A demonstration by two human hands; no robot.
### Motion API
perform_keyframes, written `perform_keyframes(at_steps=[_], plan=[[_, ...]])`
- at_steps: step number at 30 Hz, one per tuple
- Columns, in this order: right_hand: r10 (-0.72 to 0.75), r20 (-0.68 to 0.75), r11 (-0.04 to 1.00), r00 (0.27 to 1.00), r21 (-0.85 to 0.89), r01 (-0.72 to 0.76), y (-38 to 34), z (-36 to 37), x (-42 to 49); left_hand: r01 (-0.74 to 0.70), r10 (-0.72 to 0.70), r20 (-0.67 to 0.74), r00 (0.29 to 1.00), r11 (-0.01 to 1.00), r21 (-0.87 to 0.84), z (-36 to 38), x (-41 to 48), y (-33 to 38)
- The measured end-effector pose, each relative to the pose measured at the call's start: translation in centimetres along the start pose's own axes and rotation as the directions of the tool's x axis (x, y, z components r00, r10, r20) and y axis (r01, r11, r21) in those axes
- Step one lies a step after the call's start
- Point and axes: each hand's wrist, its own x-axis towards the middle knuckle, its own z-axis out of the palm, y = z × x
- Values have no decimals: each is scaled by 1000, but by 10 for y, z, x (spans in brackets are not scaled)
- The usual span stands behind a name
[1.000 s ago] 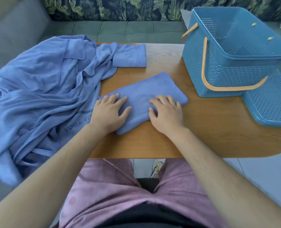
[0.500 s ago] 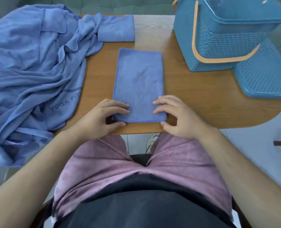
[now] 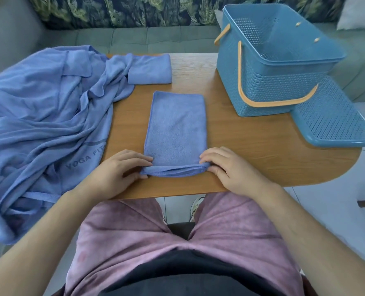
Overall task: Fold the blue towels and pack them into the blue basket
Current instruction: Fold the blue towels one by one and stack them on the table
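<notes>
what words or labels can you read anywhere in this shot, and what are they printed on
"YOGA FIT": dark print on the big blue towel hanging off the left side of the table; a fold cuts the word off, so any further letters are hidden.
Nothing else: no text shows on the folded towel, the blue basket or the lid beside it.
</notes>
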Motion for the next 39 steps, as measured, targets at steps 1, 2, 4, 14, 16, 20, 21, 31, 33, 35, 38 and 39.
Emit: perform_keyframes(at_steps=[1,2,4,14,16,20,21,31,33,35,38,39], plan=[[-13,17,1000,1000,-12,13,0,-1,0,-9,9,-13,1000,1000,22,1,0,-1],[-20,26,999,999,-25,21,0,-2,1,-15,16,-28,999,999,49,2,1,0],[-12,19,999,1000,-43,12,-1,-2,2,-2,6,-57,998,998,65,5,2,2],[357,-132,860,925,432,-271,-21,-21,30,385,-510,-176,842,797,-466,-22,40,37],[428,-145,823,892,470,-319,-15,-26,55,436,-563,-190,805,777,-454,-29,62,27],[543,-140,794,828,405,-452,9,-28,103,519,-657,-218,722,722,-457,-30,105,-6],[561,-145,794,815,374,-479,16,-26,114,533,-671,-216,709,711,-459,-29,115,-15],[666,-223,730,712,-2,-683,45,-10,157,642,-634,-458,623,749,-162,-14,156,-53],[482,-378,783,790,-218,-582,32,-7,154,481,-385,-553,739,876,33,-9,156,-35],[225,-401,862,888,-343,-373,10,4,152,317,-221,-418,881,932,175,5,155,-18],[163,-236,890,958,-384,-246,-3,36,142,300,-262,-166,951,912,281,30,143,-15],[210,-184,882,960,-388,-268,0,43,137,337,-309,-140,941,897,287,34,138,-18]])
